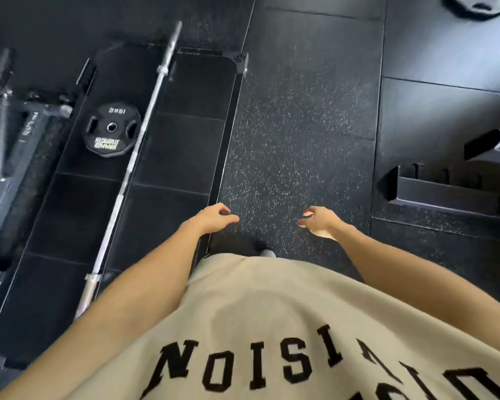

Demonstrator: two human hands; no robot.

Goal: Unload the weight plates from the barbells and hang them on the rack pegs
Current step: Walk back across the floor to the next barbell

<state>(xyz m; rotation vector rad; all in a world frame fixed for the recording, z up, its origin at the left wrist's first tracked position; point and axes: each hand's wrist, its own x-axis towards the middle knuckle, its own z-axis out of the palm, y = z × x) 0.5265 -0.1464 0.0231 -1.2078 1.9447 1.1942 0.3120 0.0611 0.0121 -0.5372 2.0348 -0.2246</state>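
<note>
A bare silver barbell (139, 148) lies diagonally on the black lifting platform (182, 157) at the left, with no plates on either sleeve. A black 15 kg weight plate (111, 129) lies flat on the platform just left of the bar. Part of another plate (474, 5) shows at the top right corner. My left hand (214, 219) and my right hand (319, 222) hang in front of my body over the speckled floor, fingers loosely curled, holding nothing. Both are well away from the plates.
A black rack frame with a second bar (0, 111) stands at the far left. A bench or machine base (451, 186) sits at the right. A speckled rubber floor strip (295, 134) runs ahead between platform and tiles. My shoe tip (264, 251) shows below the hands.
</note>
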